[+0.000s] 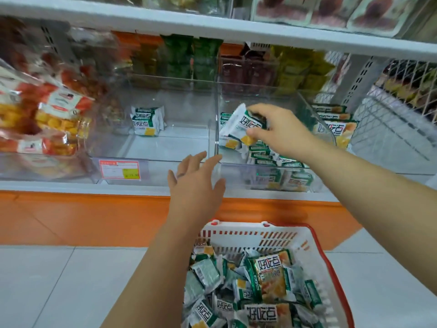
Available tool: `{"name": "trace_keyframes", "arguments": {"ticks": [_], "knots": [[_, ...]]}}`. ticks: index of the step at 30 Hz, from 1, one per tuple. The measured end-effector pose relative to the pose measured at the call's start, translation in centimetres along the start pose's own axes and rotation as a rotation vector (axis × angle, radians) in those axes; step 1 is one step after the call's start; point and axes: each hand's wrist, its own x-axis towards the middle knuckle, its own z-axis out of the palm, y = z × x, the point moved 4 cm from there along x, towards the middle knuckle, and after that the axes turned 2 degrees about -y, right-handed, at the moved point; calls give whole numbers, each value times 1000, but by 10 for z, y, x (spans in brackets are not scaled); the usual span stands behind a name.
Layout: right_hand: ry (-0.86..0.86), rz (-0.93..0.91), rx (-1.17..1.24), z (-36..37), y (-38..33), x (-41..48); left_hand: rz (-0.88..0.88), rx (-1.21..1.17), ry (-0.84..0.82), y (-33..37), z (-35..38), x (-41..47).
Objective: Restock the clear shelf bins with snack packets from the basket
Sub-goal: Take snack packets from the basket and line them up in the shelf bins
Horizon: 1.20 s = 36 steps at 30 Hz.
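My right hand (279, 129) pinches a white-and-green snack packet (238, 125) inside the right clear bin (272, 165), above a pile of similar packets (267, 156). My left hand (197, 185) hovers with fingers spread and empty, in front of the divider between the two bins. The left clear bin (165, 159) holds a small stack of packets (147, 120) at its back. Below, a white basket with a red rim (314, 235) sits on the floor, full of several packets (260, 280).
Bags of red and yellow sweets (42, 119) fill the bin at far left. A price label (119, 169) is on the shelf front. Green, dark and yellow packs (236, 65) stand behind the bins. A wire rack (402, 110) is at right. An orange plinth (82, 216) runs below.
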Motion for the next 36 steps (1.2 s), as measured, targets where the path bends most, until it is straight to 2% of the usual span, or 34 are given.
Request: {"name": "trace_keyframes", "arguments": {"ticks": [3,7,14,22,30,33,36], "knots": [[29,76,0,25,14,36,9,36,-70,-3,5,5],[-22,154,24,56,39,62,19,52,-82,-7,5,12],[-148,134,7,87,62,86,22,67,-76,-9,5,14],[-154,62,-112,90,74,94,13,69,-81,-6,3,15],[-178,103,-219,79,82,84,7,78,-83,-6,4,16],[-96,83,-137,63,77,64,12,77,-21,-3,3,15],[95,-15,-15,43,58,21,102,15,226,7,-2,7]]}}
